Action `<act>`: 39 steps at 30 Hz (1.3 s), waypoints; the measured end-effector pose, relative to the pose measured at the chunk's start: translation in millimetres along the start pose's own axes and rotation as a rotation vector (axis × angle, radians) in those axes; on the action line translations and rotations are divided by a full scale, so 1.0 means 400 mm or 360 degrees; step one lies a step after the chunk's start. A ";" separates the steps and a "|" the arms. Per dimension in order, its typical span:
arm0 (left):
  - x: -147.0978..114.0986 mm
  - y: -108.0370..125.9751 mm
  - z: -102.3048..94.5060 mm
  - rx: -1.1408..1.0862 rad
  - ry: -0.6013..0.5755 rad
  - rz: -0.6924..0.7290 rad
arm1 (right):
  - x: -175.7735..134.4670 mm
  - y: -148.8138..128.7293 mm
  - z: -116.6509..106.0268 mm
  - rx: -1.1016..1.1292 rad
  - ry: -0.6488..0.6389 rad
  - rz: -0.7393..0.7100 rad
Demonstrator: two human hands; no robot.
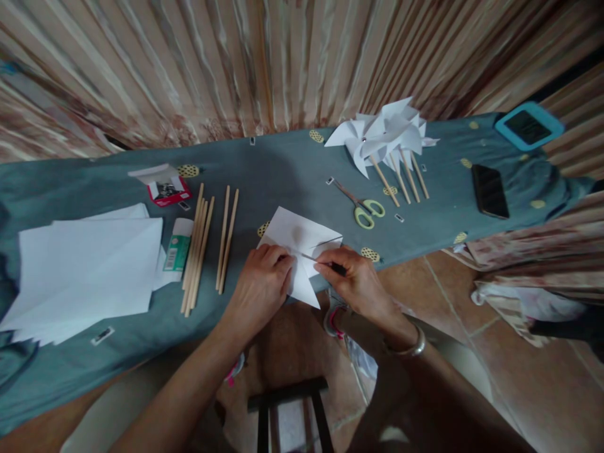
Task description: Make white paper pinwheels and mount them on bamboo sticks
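Observation:
A square of white paper (293, 226) with slits cut in from its corners lies at the front edge of the cloth-covered table. My left hand (264, 277) is closed on the paper's left side, fingers pressed near its middle. In my right hand (352, 277) is a thin tool with a metal shaft (309, 257) and a dark handle, its tip pointing left at the paper's centre beside my left fingers. Whether the tip pierces the paper cannot be made out. Green-handled scissors (363, 211) rest behind my right hand.
Two wooden sticks (227, 239) and a bundle of several more (197, 251) lie left, beside a glue stick (178, 248), a small red box (167, 189) and stacked paper (89, 264). Paper pinwheels (387, 135), a phone (489, 192) and a blue-framed device (529, 126) are right.

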State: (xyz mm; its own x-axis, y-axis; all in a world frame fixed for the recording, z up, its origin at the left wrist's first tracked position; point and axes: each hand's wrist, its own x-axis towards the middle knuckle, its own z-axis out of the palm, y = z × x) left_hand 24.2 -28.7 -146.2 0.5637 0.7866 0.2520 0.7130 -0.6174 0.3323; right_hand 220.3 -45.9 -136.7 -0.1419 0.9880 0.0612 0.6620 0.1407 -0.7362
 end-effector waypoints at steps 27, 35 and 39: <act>0.005 0.001 0.005 -0.0021 0.0004 -0.0007 | 0.020 -0.011 -0.002 -0.0188 -0.0090 0.0083; 0.000 -0.001 0.005 -0.0044 0.0001 -0.0013 | 0.026 -0.012 0.003 -0.0209 -0.0076 0.0124; -0.002 -0.003 0.008 -0.0048 -0.0003 0.0003 | 0.027 -0.014 0.005 -0.0228 -0.0061 0.0123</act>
State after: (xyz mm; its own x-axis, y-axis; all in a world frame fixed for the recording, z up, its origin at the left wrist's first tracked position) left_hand 24.1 -28.8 -149.7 0.5660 0.7853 0.2508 0.6990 -0.6184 0.3591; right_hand 213.6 -36.3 -133.4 -0.1129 0.9934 -0.0197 0.7699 0.0750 -0.6337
